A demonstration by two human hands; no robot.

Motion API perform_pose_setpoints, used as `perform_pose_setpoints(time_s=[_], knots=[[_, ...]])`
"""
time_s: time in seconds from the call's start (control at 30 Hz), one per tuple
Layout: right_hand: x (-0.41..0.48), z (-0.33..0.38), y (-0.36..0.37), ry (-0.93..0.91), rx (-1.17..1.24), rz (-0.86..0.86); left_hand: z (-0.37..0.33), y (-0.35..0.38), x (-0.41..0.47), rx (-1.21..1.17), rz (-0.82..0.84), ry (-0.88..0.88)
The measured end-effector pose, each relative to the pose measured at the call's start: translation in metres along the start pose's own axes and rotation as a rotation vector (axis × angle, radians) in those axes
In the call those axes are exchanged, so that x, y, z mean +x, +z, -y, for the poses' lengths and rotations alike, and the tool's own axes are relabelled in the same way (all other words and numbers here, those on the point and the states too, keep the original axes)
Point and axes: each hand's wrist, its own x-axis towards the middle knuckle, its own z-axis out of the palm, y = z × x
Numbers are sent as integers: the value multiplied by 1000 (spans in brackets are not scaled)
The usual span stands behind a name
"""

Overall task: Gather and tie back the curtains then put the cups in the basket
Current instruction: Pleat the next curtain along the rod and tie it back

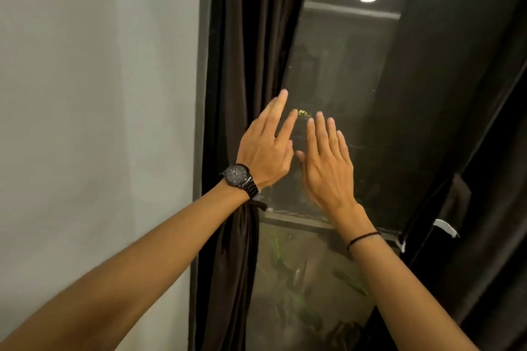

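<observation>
A dark brown curtain (242,65) hangs at the left side of the window, gathered into a bunch and cinched by a tie-back (258,204) just below my left wrist. My left hand (265,148), with a black watch on the wrist, is raised with straight fingers at the curtain's inner edge. My right hand (328,162) is held up beside it in front of the glass, fingers straight and holding nothing. A second dark curtain (462,94) hangs at the right, with a loose strap (456,196) on it. No cups or basket are in view.
A pale wall (99,122) fills the left. The window glass (336,65) reflects a ceiling light, and a horizontal frame bar (302,221) crosses it. Plants show dimly behind the lower pane. A white tag (446,227) sticks out from the right curtain.
</observation>
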Motion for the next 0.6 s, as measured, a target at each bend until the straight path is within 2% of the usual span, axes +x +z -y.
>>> perform_pose_setpoints(time_s=[0.27,0.47,0.6], knots=[[61,-79,-50,139,-196,-115,-45,34,113,-46,11,-36],[64,-157,-86,218,-332,-135,-107,73,172,-158,-11,-14],[58,-208,-107,219,-438,-157,-154,99,197,-279,-13,-68]])
